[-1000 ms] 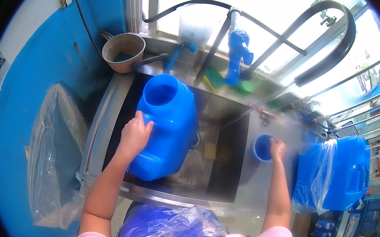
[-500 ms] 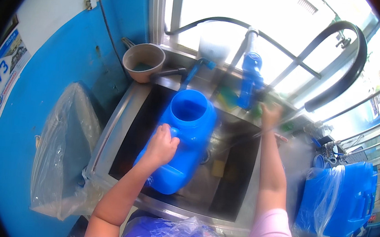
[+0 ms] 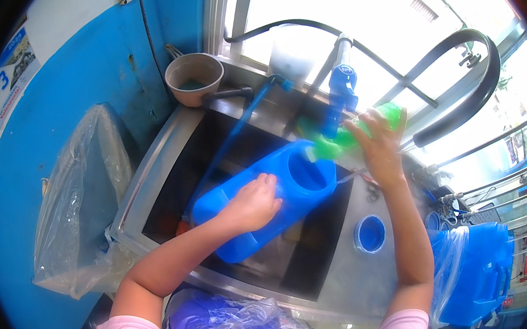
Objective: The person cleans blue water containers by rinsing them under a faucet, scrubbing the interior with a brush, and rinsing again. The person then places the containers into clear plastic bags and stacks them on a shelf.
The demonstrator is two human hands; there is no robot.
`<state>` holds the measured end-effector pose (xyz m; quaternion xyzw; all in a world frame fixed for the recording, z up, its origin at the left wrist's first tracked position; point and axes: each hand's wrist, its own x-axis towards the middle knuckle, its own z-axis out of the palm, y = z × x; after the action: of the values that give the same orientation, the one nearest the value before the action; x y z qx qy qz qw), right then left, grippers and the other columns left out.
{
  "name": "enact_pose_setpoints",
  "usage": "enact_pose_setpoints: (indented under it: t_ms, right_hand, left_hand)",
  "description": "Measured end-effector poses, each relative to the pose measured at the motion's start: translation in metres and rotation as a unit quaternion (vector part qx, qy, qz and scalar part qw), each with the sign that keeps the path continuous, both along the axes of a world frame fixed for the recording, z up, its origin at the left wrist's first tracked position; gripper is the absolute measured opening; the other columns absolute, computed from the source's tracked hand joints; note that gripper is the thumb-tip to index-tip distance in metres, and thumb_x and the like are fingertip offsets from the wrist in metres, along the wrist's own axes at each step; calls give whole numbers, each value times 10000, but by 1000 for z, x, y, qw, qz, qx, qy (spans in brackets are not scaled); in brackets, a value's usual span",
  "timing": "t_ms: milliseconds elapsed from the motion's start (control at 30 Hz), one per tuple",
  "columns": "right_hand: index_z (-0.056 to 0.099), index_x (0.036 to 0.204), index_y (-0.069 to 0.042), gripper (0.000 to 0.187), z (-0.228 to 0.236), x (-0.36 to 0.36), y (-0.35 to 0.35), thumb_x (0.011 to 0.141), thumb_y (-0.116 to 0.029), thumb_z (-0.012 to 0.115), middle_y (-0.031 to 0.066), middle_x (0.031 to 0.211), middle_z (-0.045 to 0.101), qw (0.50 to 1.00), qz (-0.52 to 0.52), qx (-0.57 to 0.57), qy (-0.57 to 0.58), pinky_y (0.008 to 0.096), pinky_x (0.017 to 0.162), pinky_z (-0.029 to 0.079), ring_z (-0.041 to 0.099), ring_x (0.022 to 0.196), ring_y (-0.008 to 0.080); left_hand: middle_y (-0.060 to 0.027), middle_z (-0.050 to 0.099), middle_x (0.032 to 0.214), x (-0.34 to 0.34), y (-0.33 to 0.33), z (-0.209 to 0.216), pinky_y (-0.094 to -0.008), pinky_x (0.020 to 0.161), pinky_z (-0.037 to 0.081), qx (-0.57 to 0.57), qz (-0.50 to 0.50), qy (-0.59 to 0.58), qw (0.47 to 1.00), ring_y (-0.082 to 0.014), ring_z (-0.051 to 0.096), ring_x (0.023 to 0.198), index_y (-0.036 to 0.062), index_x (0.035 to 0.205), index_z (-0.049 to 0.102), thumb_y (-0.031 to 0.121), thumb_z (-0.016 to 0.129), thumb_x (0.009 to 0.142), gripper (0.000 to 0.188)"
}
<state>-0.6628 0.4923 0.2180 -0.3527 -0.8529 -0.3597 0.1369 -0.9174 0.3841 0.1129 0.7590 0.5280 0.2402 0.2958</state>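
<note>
My left hand point(image 3: 255, 202) is closed around the handle of a blue plastic jug point(image 3: 236, 246), which leans over the sink point(image 3: 315, 258) with its wide mouth toward the upper right. A green bottle point(image 3: 335, 145) is gripped in my right hand point(image 3: 377, 140). It is tipped so that its narrow end reaches the rim of the jug's mouth; whether liquid comes out I cannot make out. Just behind the bottle hangs a blue tap point(image 3: 341, 86). On the steel counter to the right lies a round blue cap point(image 3: 370, 234).
A beige pot point(image 3: 193, 80) stands at the sink's back left corner. A thin blue pipe point(image 3: 236, 127) crosses the sink's left side. Plastic-wrapped blue jugs point(image 3: 472, 273) stand at the right. A black hose point(image 3: 465, 117) arches at the back right. Clear plastic bags point(image 3: 85, 204) hang at the left.
My right hand has brought the green bottle up from the counter to the jug's mouth. The jug has tilted to the right, and the blue cap on the counter has come into view.
</note>
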Motion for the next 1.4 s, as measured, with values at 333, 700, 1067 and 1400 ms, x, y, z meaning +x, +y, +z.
enact_pose_setpoints:
  t_ms: [333,700,1067,1400]
  right_hand:
    - [678,1027,-200,448,-27,13,-17,609,-38,682,25,982,598,983,21,-73,164,449,820,394,577,1023,245]
    - [685,1039,-200,439,-70,-48,-55,660,18,654,28,965,593,962,72,-174,199,614,1049,290,573,1008,253]
    - [520,1176,-1,547,-190,67,66,745,-178,806,141,1019,592,689,-103,-68,714,366,823,452,568,973,255]
    - [518,853,8,75,-326,43,43,850,-50,564,163,793,528,763,-159,55,624,474,600,404,513,707,355]
  left_hand:
    - [-255,534,1041,-3,9,-13,-471,874,431,25,45,-47,998,-419,532,990,-49,1025,487,180,510,886,269]
    - [-268,587,1004,-42,41,-41,-471,880,433,10,178,-90,980,-424,545,970,-26,948,616,196,431,883,296]
    - [-209,554,962,-69,19,-39,-423,811,442,-15,242,-121,963,-362,554,909,-42,975,585,175,438,881,279]
    - [-149,529,945,-79,8,-36,-364,798,426,-53,266,-157,950,-285,550,891,-23,984,562,132,449,892,213]
